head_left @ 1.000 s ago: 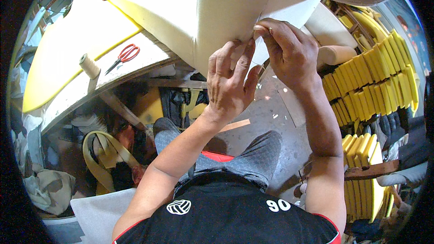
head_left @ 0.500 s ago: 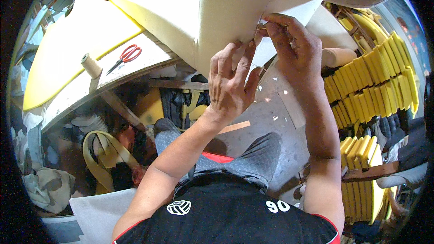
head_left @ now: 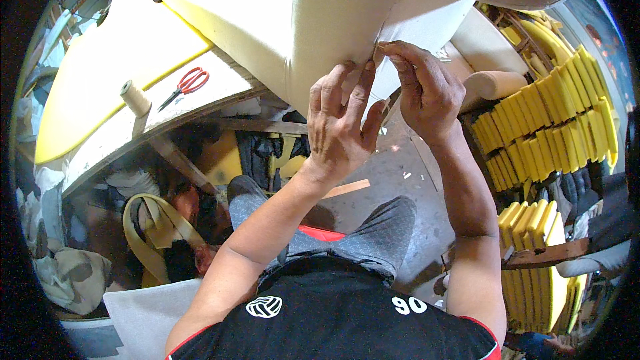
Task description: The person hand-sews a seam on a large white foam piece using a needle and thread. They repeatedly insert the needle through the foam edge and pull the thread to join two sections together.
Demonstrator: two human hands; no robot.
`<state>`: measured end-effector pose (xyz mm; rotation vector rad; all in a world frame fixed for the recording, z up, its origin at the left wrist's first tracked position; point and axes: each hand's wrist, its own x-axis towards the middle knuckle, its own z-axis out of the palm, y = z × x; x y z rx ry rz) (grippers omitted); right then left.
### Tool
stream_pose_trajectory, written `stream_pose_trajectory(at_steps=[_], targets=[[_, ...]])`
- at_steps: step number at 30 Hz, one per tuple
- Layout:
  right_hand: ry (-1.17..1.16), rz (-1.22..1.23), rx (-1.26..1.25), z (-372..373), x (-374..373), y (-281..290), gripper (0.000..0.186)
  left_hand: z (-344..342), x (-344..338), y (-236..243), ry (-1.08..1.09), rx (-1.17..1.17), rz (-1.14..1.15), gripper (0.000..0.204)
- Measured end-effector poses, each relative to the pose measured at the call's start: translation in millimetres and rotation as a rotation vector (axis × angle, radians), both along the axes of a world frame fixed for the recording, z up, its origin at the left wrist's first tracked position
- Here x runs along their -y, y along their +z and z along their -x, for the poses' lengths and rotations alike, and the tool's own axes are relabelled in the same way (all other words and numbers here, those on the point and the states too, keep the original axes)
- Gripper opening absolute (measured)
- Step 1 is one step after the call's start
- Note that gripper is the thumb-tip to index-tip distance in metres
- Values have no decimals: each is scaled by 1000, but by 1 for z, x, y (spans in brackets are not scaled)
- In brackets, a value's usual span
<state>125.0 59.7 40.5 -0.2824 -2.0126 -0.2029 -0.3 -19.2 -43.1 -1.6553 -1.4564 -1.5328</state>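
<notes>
Pale covered piece: it fills the top of the view, its fabric-clad body (head_left: 333, 20) standing well lit above the person's lap; a piece this big probably needs to sit firmly, so that pressure from the hands does not shift it.
Bench: the pale worktop (head_left: 223, 80) lies to the left, near enough to keep tools at hand without crowding the work.
Left hand: open (head_left: 338, 113), fingers spread, fingertips resting against the fabric at the lower part of the seam, thumb held apart; good practice is to keep this pressure light and even, so the cover lies flat without puckering.
Right hand: fingers curled (head_left: 427, 90), thumb drawn in toward the forefinger, just beside the left fingertips; whether they grip anything is too fine to tell.
Seam: the join (head_left: 392, 10) runs down the piece to where both hands meet; if this is hand stitching, as it appears, small equal bites close to the edge and a steady pull should keep the line straight.
Scissors: red-handled (head_left: 192, 80), lying on the bench, best left there until a trim is called for.
Spool: beige thread (head_left: 135, 99) stands upright beside the scissors.
Right fingertips: tip nearest the seam (head_left: 385, 47); a sharp point there could prick the left forefinger, so leave a little clearance.
</notes>
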Motion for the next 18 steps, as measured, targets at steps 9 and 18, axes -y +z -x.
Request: stream_pose_trajectory(at_steps=[9,18], targets=[[71,204,143,-7,2,23,17,0,-1,-6,-5,14,5,64],[57,362,174,-7,5,38,18,0,0,-6,23,-3,15,65]])
